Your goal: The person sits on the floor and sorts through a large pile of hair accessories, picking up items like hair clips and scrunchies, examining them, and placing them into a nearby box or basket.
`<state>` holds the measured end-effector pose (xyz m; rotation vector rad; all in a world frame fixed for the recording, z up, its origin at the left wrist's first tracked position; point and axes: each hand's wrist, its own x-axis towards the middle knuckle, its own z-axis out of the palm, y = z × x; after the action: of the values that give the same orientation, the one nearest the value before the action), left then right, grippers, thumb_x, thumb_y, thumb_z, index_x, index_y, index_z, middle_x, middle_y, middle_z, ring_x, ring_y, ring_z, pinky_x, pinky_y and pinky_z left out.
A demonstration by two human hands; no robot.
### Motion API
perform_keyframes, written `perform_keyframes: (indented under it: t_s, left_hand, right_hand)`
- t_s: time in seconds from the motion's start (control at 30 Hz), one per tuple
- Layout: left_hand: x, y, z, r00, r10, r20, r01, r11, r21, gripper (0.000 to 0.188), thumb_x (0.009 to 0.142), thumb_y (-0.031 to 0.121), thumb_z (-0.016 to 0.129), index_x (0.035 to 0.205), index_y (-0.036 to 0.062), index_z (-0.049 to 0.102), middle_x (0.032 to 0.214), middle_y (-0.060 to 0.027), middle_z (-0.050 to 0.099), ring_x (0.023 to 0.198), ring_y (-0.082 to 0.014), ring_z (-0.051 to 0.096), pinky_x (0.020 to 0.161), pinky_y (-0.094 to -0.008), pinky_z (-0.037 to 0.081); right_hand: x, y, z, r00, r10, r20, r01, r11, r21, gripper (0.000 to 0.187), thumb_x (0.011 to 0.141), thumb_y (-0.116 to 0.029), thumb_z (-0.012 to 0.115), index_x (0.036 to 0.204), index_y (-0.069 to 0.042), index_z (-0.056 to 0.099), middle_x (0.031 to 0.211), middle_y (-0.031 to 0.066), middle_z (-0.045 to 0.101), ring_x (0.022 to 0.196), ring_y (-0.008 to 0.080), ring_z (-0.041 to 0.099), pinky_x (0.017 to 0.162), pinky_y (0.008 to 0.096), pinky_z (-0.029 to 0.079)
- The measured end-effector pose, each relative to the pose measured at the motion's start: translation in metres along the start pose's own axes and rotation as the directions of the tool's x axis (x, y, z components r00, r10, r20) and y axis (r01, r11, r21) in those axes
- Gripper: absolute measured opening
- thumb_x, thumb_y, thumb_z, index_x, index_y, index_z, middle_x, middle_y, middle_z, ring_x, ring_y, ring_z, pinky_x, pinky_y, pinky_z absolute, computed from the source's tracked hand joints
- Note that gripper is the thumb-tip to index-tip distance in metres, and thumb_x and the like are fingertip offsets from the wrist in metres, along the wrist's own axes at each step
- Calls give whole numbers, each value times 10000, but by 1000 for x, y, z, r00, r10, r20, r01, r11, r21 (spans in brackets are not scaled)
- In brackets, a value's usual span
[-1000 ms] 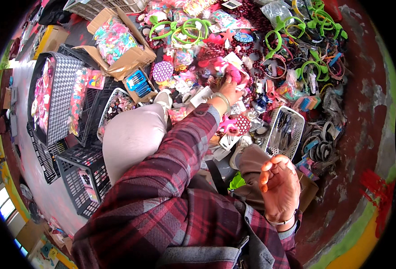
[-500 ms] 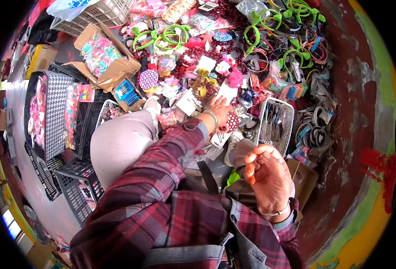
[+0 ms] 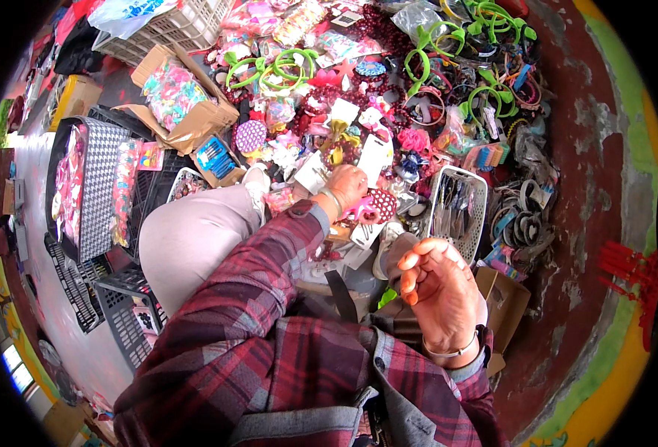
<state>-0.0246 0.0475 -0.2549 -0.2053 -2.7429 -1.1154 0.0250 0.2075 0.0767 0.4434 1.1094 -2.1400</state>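
Observation:
My left hand (image 3: 346,186) reaches into a heap of hair accessories, its fingers curled downward; whatever they hold is hidden. Touching or just beside it is a dark red bow with white dots (image 3: 382,203), with a pink ring-shaped piece (image 3: 367,215) next to it. A white card (image 3: 374,159) lies just past the knuckles, and another white card (image 3: 312,173) rests to the left of the hand. Raised near my right knee, my right hand (image 3: 448,294) is palm up with loosely bent fingers, and nothing shows in it.
A white basket (image 3: 484,195) of dark packaged items stands right of the heap. Green headbands (image 3: 284,67) lie at the far side. At left are an open carton (image 3: 213,115), a houndstooth box (image 3: 110,194) and a black crate (image 3: 116,309). Another carton (image 3: 504,298) sits by my right wrist.
My left hand has drawn slightly back and left, and its fingers have gone from stretched out over the white card to curled. The right hand has barely moved.

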Motion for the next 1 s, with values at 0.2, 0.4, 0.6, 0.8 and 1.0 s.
perform_keyframes:
  t_s: [0.2, 0.4, 0.6, 0.8, 1.0]
  left_hand:
    - [-24, -62, -20, 870, -392, -297, 417, 909, 22, 190, 757, 209, 514, 703, 50, 603, 737, -160, 592, 717, -364, 560, 649, -453, 445]
    - [-58, -120, -48, 259, -845, -468, 909, 377, -177, 295, 813, 248, 445, 783, 7, 612, 783, -215, 610, 762, -386, 585, 677, -446, 462]
    - [-104, -246, 23, -102, -949, -299, 594, 183, -783, 259, 835, 305, 468, 913, 96, 601, 780, -107, 617, 627, -296, 577, 580, -412, 446]
    - [-133, -324, 37, 84, -985, -153, -264, 126, -956, 340, 832, 251, 552, 1116, 73, 496, 920, -86, 568, 768, -181, 551, 657, -325, 454]
    - [-48, -237, -37, -200, -963, -183, 476, 68, -877, 416, 770, 280, 649, 1070, 13, 540, 921, -89, 632, 814, -191, 589, 741, -299, 454]
  right_hand:
    - [3, 4, 9, 1000, 7, 18, -7, 1000, -10, 208, 907, -158, 425, 950, 5, 546, 846, 141, 620, 642, 158, 590, 523, 226, 451]
    - [12, 10, 17, 1000, 8, -30, -9, 999, -32, 198, 901, -165, 440, 936, -5, 551, 837, 141, 618, 617, 154, 580, 511, 222, 441]
    - [23, 18, 31, 998, 13, -63, -18, 997, -77, 188, 898, -162, 445, 923, -12, 555, 818, 135, 614, 603, 156, 572, 504, 223, 433]
    - [37, 20, 29, 992, 76, -104, -86, 992, -94, 185, 892, -162, 457, 929, -4, 548, 809, 138, 612, 604, 160, 567, 485, 229, 422]
    - [41, 17, 33, 982, 64, -176, -80, 993, -88, 184, 888, -166, 465, 916, -3, 547, 797, 145, 613, 601, 169, 566, 476, 229, 414]
